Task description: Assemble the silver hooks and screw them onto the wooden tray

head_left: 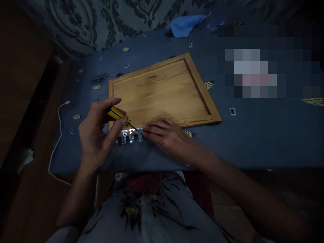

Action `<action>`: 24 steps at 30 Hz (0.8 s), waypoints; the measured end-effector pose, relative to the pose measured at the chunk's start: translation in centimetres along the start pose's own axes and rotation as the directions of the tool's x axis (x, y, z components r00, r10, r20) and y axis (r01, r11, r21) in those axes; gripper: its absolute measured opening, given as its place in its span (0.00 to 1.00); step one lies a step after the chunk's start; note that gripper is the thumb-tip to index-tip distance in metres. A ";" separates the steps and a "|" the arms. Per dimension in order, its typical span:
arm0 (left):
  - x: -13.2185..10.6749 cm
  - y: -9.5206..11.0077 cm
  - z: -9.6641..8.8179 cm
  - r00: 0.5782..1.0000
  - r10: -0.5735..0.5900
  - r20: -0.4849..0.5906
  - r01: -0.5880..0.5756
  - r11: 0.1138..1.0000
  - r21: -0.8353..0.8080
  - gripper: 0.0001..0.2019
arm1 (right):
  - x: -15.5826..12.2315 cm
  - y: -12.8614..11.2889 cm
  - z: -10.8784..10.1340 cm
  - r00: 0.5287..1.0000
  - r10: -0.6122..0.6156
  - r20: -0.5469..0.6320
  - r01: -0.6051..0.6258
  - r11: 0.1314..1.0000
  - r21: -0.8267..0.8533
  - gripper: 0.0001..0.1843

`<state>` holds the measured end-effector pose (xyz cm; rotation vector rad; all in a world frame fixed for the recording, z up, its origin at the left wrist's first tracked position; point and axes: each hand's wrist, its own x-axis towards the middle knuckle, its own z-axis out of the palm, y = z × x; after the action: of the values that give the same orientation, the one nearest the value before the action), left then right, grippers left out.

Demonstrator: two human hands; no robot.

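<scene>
My left hand is closed around the yellow and black handle of a screwdriver. The shaft slants down to the right, its tip at the right end of a shiny metal hook rack. That rack lies along the near edge of a framed wooden board, its several hooks hanging over the edge. My right hand lies on the same edge with fingers stretched out, fingertips touching or close beside the rack's right end; its thumb is hidden. Two small dark holes show in the frame further right.
A dark blue patterned cloth covers the table. Small dark metal pieces lie in a pile at the left, above a white cable. A blue cloth rests at the back near the patterned curtain. The upper right is pixelated.
</scene>
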<state>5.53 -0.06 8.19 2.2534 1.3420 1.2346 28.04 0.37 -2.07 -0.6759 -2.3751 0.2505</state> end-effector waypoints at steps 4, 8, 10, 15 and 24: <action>-0.1 -0.5 0.1 1.000 0.009 0.000 -0.009 1.000 -0.003 0.16 | 0.1 -0.3 -0.4 1.000 0.018 0.018 -0.018 1.000 -0.007 0.16; -0.2 -0.7 0.3 1.000 0.023 0.012 -0.023 1.000 -0.020 0.17 | 0.1 -0.4 -0.5 0.999 0.036 0.040 -0.036 0.999 -0.005 0.16; -0.1 -0.6 0.3 0.999 0.036 0.032 -0.035 0.999 -0.031 0.18 | 0.1 -0.3 -0.4 0.998 0.034 0.050 -0.034 0.999 -0.002 0.17; 0.1 0.2 0.1 0.990 0.044 0.135 -0.040 0.998 -0.038 0.19 | 0.1 -0.3 -0.2 1.000 0.009 0.025 -0.009 1.000 -0.023 0.17; 0.9 0.2 0.3 0.983 0.162 0.090 -0.163 0.987 0.007 0.19 | 0.1 -0.3 -0.2 1.000 0.004 0.020 -0.003 0.999 -0.053 0.17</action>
<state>6.10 0.67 8.62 2.4392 1.1591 1.1608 27.97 0.19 -1.77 -0.7054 -2.4072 0.1981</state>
